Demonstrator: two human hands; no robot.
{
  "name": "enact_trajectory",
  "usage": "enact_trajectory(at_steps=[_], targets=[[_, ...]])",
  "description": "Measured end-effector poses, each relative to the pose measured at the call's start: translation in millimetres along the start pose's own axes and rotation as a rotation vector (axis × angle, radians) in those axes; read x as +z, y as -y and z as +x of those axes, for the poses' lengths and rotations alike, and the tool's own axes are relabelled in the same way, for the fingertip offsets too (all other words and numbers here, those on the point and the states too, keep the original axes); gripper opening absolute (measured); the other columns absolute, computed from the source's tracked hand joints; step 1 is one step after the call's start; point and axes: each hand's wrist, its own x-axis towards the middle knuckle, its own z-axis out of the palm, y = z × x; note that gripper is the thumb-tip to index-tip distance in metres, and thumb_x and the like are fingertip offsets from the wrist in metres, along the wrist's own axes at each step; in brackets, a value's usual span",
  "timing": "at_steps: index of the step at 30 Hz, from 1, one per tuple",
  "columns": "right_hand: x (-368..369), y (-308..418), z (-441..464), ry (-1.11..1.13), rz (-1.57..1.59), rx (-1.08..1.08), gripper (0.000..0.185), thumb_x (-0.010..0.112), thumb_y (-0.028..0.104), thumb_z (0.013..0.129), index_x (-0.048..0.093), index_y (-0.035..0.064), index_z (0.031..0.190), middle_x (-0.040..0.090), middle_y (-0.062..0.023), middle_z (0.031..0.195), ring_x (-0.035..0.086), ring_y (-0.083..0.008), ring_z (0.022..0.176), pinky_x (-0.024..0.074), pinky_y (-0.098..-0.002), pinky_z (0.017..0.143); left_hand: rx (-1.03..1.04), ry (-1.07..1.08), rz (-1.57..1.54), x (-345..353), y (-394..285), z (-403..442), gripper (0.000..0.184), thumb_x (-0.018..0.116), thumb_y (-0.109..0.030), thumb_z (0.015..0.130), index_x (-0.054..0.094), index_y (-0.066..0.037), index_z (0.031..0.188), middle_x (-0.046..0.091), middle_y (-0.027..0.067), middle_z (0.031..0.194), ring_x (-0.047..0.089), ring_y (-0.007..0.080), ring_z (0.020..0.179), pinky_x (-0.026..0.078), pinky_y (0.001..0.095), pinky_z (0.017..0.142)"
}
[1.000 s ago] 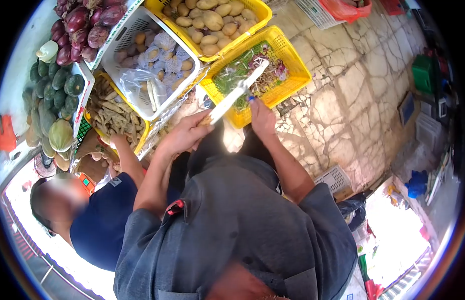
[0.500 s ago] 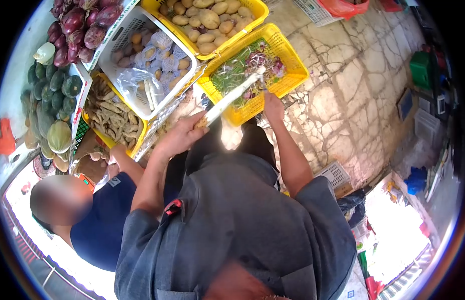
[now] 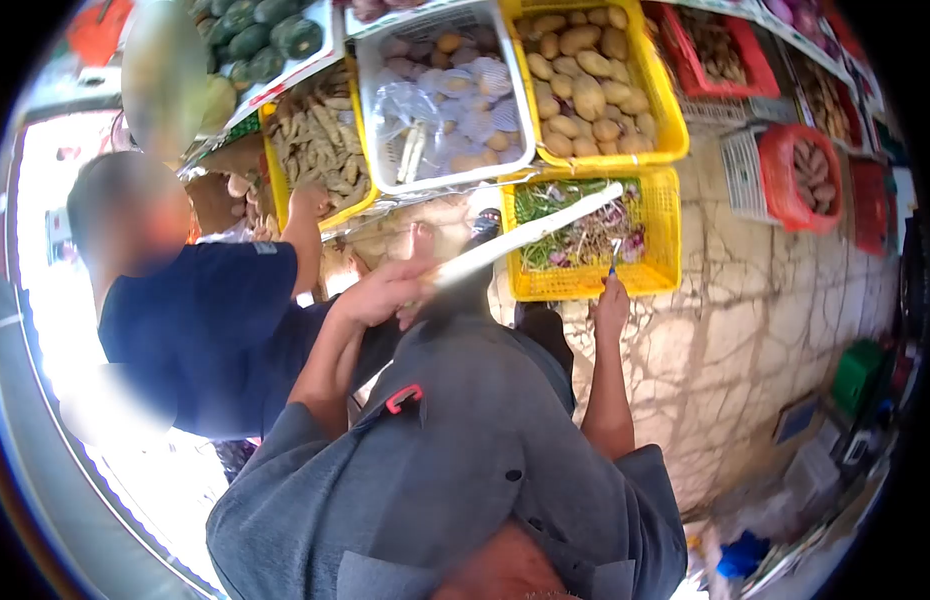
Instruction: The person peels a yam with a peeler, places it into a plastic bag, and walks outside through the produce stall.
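My left hand (image 3: pixel 383 290) is closed around the near end of a long, white, peeled Chinese yam (image 3: pixel 525 232). The yam slants up to the right, its far tip over the yellow basket (image 3: pixel 669 285). Green, white and purplish vegetable scraps (image 3: pixel 575 222) lie in that basket. In my right hand (image 3: pixel 611 308) is a peeler (image 3: pixel 614 266) with a dark blue handle and a metal head. Its head is over the basket's near right part, apart from the yam.
A person in a navy shirt (image 3: pixel 200 320) sits at my left, one hand by a yellow crate of knobbly roots (image 3: pixel 330 135). Beyond are a white crate of netted produce (image 3: pixel 530 120) and a yellow crate of potatoes (image 3: pixel 585 90). Paved floor (image 3: pixel 735 360) extends right.
The peeler was at the yam's far end and is now lower, off it. My view has swung, so the crates appear farther right and more of the right side shows.
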Motion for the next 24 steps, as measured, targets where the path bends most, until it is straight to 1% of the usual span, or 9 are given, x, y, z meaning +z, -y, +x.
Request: enact_trajectory(at_steps=[2,5,6,10,13,16,19,20,24], targets=[[4,10,8,0.061,-0.095,0.003,0.049,0.05,0.041,0.102,0.068,-0.0046,0.11,0.069,-0.0234,0.098,0.064,-0.0375,0.09,0.0481,-0.0451,0.083,0.053,-0.096,-0.193,-4,18,-30,0.057,0.058,-0.018,0.097,0.044,0.002,0.148,0.051,-0.0005,0.069,0.048,0.01,0.051,0.043,0.0245,0.05],[15,22,19,0.023,-0.139,-0.168,0.048,0.054,0.041,0.101,0.067,-0.0045,0.107,0.068,-0.0215,0.091,0.063,-0.0347,0.086,0.0485,-0.0425,0.078,0.121,-0.194,-0.337,-11,40,-58,0.056,0.057,-0.014,0.096,0.042,0.001,0.148,0.049,-0.0002,0.074,0.046,0.0075,0.052,0.047,0.0254,0.047],[13,53,15,0.104,-0.184,-0.069,0.041,0.062,0.038,0.098,0.067,-0.0025,0.103,0.065,-0.015,0.082,0.06,-0.0254,0.076,0.0481,-0.0368,0.073,0.145,-0.22,-0.323,-11,41,-64,0.056,0.057,-0.014,0.096,0.042,0.001,0.148,0.049,-0.0004,0.073,0.046,0.0074,0.051,0.047,0.0251,0.047],[39,125,3,0.264,0.024,-0.421,0.02,0.07,0.02,0.095,0.068,0.0009,0.099,0.059,-0.0029,0.076,0.054,-0.0117,0.068,0.0477,-0.0316,0.066,0.138,-0.372,-0.158,-11,36,-75,0.056,0.059,-0.018,0.097,0.044,0.001,0.148,0.046,-0.0032,0.068,0.045,0.0064,0.051,0.043,0.0222,0.048],[55,192,-18,0.449,-0.042,-0.45,0.019,0.068,0.017,0.095,0.067,-0.0003,0.104,0.064,-0.0071,0.079,0.06,-0.0163,0.069,0.05,-0.0323,0.068,0.109,-0.389,-0.023,-21,30,-76,0.055,0.06,-0.02,0.097,0.047,-0.002,0.148,0.049,-0.0028,0.067,0.046,0.0063,0.05,0.041,0.0218,0.049],[71,231,-34,0.559,-0.137,-0.765,0.021,0.068,0.015,0.093,0.067,-0.0001,0.108,0.068,-0.0143,0.089,0.067,-0.0264,0.081,0.0521,-0.0382,0.078,0.065,-0.363,0.138,-21,13,-77,0.054,0.06,-0.022,0.096,0.051,-0.006,0.146,0.056,-0.0006,0.074,0.049,0.0066,0.053,0.041,0.0234,0.05],[82,252,-47,0.712,-0.182,-1.015,0.024,0.069,0.014,0.089,0.068,0.0026,0.111,0.068,-0.0175,0.101,0.065,-0.0348,0.096,0.0497,-0.0456,0.094,0.015,-0.318,0.233,-24,-4,-73,0.058,0.062,-0.021,0.095,0.047,-0.006,0.149,0.055,-0.0001,0.075,0.051,0.0076,0.054,0.043,0.023,0.051],[83,261,-53,0.757,-0.19,-1.096,0.029,0.071,0.016,0.087,0.068,0.0059,0.114,0.068,-0.0136,0.106,0.061,-0.0341,0.106,0.0384,-0.0536,0.111,0.02,-0.271,0.26,-23,-17,-72,0.058,0.062,-0.021,0.094,0.048,-0.007,0.149,0.057,0.0008,0.077,0.051,0.0083,0.054,0.044,0.0233,0.052],[81,276,-60,0.89,-0.309,-1.201,0.034,0.072,0.015,0.086,0.067,0.0108,0.119,0.066,-0.0097,0.11,0.06,-0.0302,0.11,0.0259,-0.059,0.118,0.054,-0.166,0.348,-36,-29,-55,0.058,0.064,-0.022,0.094,0.05,-0.007,0.147,0.062,0.0027,0.081,0.053,0.009,0.057,0.045,0.0253,0.055]])
